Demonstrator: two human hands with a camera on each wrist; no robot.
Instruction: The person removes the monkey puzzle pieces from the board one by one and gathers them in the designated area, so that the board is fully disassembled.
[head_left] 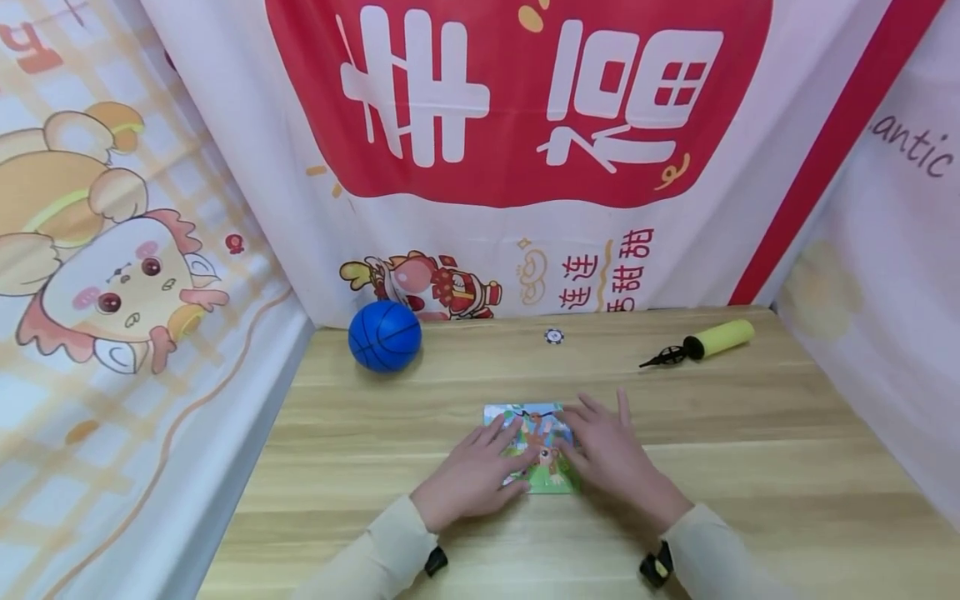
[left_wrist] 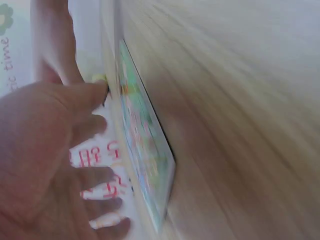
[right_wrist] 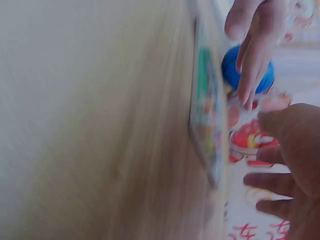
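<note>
A square, brightly printed flat board (head_left: 551, 481), like a picture puzzle, lies on the wooden table in front of the person. Over its left side, in the head view, the left hand (head_left: 480, 467) reaches with fingers spread. The right hand (head_left: 607, 450) is at its right side, fingers extended and spread. In the left wrist view the left hand (left_wrist: 45, 155) hovers just above the board (left_wrist: 145, 145), palm toward it. The right wrist view has the right hand (right_wrist: 295, 160) raised a little off the board (right_wrist: 207, 110), holding nothing.
At the back left of the table (head_left: 337, 467) sits a blue ball (head_left: 385, 336). A small round black-and-white disc (head_left: 554, 336) lies at the back middle. A yellow-and-black hand pump (head_left: 708, 342) lies at the back right. Printed cloths (head_left: 525, 167) hang behind and on both sides.
</note>
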